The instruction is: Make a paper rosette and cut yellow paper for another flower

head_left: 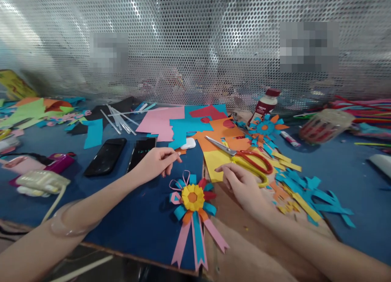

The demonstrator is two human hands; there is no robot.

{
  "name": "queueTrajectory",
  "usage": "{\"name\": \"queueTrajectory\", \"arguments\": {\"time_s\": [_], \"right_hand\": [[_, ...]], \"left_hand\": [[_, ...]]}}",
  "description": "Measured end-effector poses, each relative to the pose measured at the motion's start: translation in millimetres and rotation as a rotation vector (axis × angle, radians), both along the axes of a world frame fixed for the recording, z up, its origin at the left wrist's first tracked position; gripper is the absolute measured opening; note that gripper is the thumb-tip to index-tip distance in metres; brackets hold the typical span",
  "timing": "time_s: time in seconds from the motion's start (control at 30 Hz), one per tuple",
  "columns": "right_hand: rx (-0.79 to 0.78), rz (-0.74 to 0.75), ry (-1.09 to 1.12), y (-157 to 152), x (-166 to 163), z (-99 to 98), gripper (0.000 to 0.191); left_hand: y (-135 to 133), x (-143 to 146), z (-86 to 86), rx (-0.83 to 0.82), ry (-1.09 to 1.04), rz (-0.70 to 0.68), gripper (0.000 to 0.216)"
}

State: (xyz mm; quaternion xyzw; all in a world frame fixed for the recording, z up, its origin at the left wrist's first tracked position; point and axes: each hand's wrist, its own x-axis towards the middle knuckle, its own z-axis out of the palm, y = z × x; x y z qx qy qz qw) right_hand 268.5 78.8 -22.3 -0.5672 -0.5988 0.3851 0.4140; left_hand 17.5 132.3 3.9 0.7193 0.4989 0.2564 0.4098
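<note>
The rosette point(193, 196) lies face up between the two hands, across the line where blue surface meets brown; the step in hand seems to be assembly, with petals and tails already on. The left hand point(157, 163) and right hand point(241, 186) are loosely curled, seemingly gripping nothing; a next move would call for a light pinch. Counted: one rosette with three tails, one blue flower point(264, 127), one scissors point(233, 152), two phones point(105, 156), one bottle point(263, 107).
</note>
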Motion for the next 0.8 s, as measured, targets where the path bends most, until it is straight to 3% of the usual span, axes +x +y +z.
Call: {"name": "queueTrajectory", "arguments": {"time_s": [0.17,0.27,0.4,0.57,0.8], "right_hand": [[-0.005,0.010,-0.045,-0.6,-0.2,0.6,0.026],[0.050,0.003,-0.031,-5.9,-1.1,2.3,0.024],[0.275,0.166,0.012,-19.9,1.8,0.9,0.014],[0.500,0.423,-0.242,-32.0,5.5,2.5,0.016],[0.583,0.510,-0.438,-31.8,-0.8,6.6,0.022]], "left_hand": [[-1.7,0.2,0.7,0.012,0.006,-0.010,0.034],[-8.6,0.5,4.5,0.125,0.005,-0.032,0.026],[-24.8,0.3,13.7,0.334,0.033,-0.241,0.015],[-37.6,2.2,17.6,0.372,0.083,-0.507,0.014],[-40.8,6.5,15.2,0.370,0.113,-0.646,0.017]]}}
